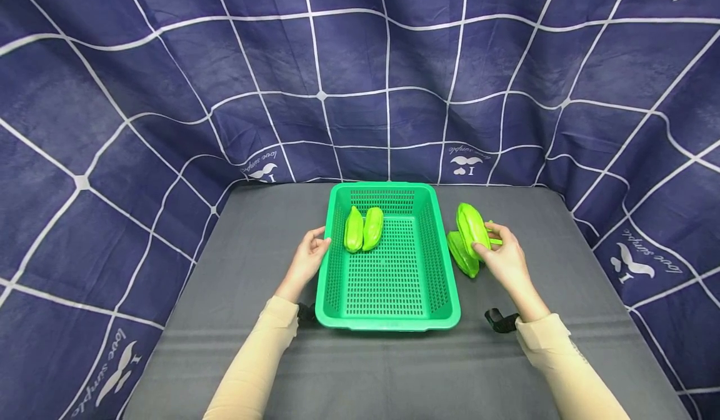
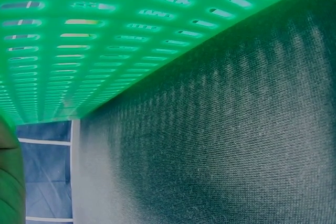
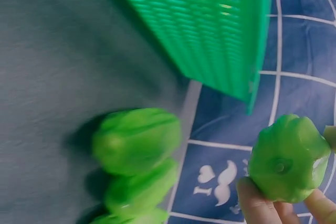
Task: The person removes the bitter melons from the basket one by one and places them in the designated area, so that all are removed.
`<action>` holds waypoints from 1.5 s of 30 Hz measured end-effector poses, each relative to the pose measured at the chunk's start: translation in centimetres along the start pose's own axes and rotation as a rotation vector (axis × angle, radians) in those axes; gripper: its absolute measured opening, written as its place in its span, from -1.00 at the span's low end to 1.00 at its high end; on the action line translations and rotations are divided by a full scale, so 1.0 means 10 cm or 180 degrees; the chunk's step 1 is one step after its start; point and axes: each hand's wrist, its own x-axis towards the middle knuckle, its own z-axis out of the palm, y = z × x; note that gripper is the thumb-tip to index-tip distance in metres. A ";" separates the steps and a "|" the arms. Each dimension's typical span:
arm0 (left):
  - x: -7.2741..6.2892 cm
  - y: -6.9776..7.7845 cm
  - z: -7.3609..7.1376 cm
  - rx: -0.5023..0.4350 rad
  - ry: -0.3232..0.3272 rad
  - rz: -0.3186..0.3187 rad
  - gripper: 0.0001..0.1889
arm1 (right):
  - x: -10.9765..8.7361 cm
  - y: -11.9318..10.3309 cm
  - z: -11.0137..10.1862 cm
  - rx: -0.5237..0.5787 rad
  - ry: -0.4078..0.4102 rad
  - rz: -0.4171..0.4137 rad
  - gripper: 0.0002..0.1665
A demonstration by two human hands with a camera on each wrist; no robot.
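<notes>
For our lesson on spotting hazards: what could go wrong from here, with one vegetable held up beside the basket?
The right hand holds the vegetable towards one end, so it might slip from the fingers and hit the loose vegetables. If carried left, it could knock the right wall of the basket. The left hand touches only the opposite side, so a knock might shift or tilt it.

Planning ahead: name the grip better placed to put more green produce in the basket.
Probably the right grip: it holds green produce beside the basket; the left grip, at the opposite rim, holds none.
</notes>
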 end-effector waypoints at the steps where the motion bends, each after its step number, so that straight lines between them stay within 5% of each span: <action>1: 0.00 0.00 0.00 0.0000 0.0005 -0.0003 -0.46 | -0.03 0.04 0.00 -0.0043 0.0011 -0.0035 -0.33; 11: -0.02 0.01 0.01 -0.0064 -0.0068 -0.0069 -0.43 | -0.42 0.41 0.08 -0.0304 -0.0330 0.0065 -0.31; 19: -0.15 0.30 -0.04 -0.0021 -0.0141 -0.0029 -0.45 | -0.64 0.57 0.18 -0.0452 -0.0576 0.0055 -0.30; 28: -0.02 0.01 0.00 -0.0023 0.0018 -0.0042 -0.47 | -0.71 0.67 0.28 -0.0488 -0.0581 0.0121 -0.29; 45: 0.00 -0.02 0.00 -0.0059 -0.0048 0.0023 -0.40 | -0.76 0.78 0.30 -0.0679 -0.0529 0.0111 -0.31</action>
